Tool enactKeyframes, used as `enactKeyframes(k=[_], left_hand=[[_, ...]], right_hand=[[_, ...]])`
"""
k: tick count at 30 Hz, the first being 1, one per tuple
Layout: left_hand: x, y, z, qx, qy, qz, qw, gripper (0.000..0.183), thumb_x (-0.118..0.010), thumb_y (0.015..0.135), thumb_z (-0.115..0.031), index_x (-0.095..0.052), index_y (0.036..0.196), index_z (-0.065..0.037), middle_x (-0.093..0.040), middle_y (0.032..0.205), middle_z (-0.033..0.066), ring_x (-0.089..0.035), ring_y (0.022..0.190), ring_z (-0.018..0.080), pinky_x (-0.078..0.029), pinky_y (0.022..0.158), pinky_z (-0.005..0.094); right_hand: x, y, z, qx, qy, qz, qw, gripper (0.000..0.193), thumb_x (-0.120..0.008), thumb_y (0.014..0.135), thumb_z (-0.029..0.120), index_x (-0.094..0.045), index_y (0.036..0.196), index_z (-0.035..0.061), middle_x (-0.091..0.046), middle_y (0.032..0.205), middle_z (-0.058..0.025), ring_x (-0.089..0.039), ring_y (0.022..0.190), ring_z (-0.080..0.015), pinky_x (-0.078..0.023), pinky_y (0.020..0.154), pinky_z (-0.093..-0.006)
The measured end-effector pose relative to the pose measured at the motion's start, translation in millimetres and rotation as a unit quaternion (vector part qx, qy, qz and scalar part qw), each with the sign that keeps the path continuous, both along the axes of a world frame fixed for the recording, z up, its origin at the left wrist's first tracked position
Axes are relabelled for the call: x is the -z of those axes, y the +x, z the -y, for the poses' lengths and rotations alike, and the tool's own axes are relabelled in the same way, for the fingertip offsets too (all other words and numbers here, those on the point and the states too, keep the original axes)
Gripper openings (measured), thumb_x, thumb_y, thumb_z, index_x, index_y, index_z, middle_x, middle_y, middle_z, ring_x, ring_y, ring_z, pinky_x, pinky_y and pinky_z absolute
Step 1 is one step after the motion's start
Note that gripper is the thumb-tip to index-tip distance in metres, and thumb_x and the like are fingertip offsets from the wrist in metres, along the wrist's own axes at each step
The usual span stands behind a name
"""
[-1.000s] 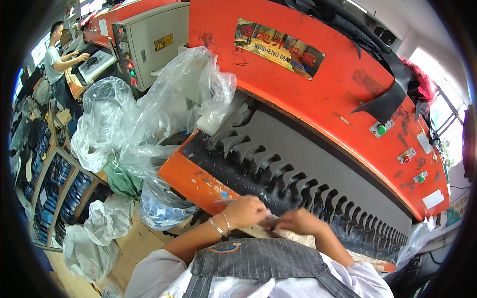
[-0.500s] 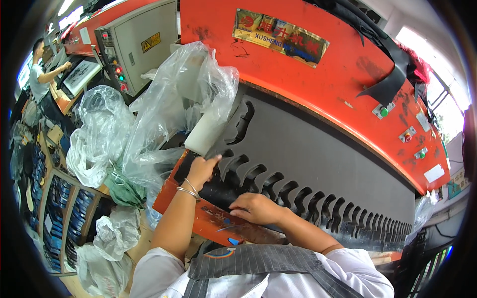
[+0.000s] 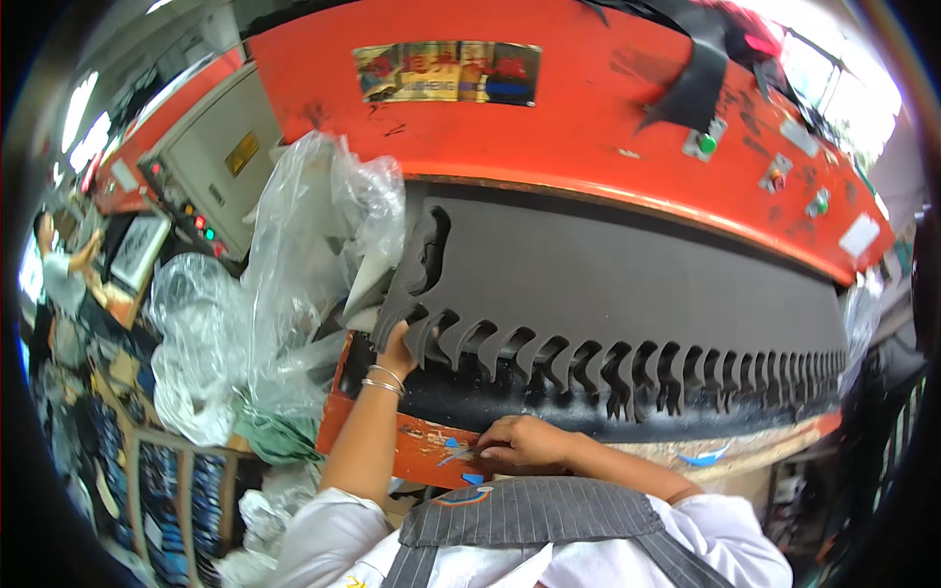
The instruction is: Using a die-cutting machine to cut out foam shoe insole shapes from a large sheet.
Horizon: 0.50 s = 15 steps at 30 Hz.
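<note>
A wide dark grey foam sheet (image 3: 608,269) lies on the black bed of a red-orange press. Curved cut-outs run along its near edge, and one more is at its left end. My left hand (image 3: 397,350), with bangles at the wrist, is closed on the sheet's near left corner, its fingertips partly hidden by the foam. My right hand (image 3: 526,441) is curled over the bed's front rim, apart from the sheet. Its fingers are bent together, and anything inside them is hidden. Small blue scraps (image 3: 473,479) lie beside it.
The red press beam (image 3: 588,118) spans the far side, with green buttons (image 3: 706,144). Clear plastic bags (image 3: 304,265) crowd the left, beside a grey control cabinet (image 3: 211,147). A co-worker (image 3: 64,269) stands far left. Racks of dark blue pieces (image 3: 162,490) are lower left.
My view has turned. My left hand has gone from pointing at the sheet's corner to closing on it. My right hand has drawn back from the black bed to the front rim.
</note>
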<state>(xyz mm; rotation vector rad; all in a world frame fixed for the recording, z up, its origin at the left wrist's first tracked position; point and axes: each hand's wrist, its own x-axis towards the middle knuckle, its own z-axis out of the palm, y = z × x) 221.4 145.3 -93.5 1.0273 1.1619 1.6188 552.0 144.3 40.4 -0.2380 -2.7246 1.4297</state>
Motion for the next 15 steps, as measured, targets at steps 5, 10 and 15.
enactKeyframes(k=[5, 10, 15], left_hand=[[-76.7, 52.6, -47.2, -0.164, -0.050, -0.633, 0.755, 0.028, -0.060, 0.081, -0.035, -0.072, 0.096, -0.015, -0.071, 0.093, 0.0080, -0.067, 0.089, 0.0297, -0.050, 0.081, 0.0384], [-112.1, 57.1, -59.4, 0.019, -0.171, -0.712, 0.680, 0.040, -0.049, 0.094, -0.036, -0.061, 0.124, -0.011, -0.065, 0.122, 0.0108, -0.062, 0.111, 0.0290, -0.048, 0.095, 0.0384], [-120.3, 45.3, -59.5, -0.059, 0.087, -0.773, 0.626, 0.035, -0.056, 0.090, -0.033, -0.064, 0.117, -0.013, -0.065, 0.117, 0.0105, -0.063, 0.103, 0.0317, -0.047, 0.093, 0.0424]], right_hand=[[20.6, 7.0, -10.9, 0.037, 0.091, -0.031, 0.995, 0.023, -0.064, 0.086, 0.026, -0.070, 0.098, 0.0075, -0.067, 0.094, -0.0126, -0.063, 0.092, -0.0328, -0.050, 0.083, -0.0421], [24.5, 8.4, -15.3, 0.053, 0.120, -0.058, 0.990, 0.022, -0.064, 0.085, 0.028, -0.070, 0.096, 0.0093, -0.066, 0.091, -0.0107, -0.064, 0.088, -0.0317, -0.051, 0.080, -0.0415], [31.9, 10.1, -25.6, 0.055, 0.098, -0.102, 0.988, 0.023, -0.063, 0.086, 0.029, -0.069, 0.097, 0.0093, -0.066, 0.091, -0.0101, -0.064, 0.089, -0.0312, -0.052, 0.078, -0.0417]])
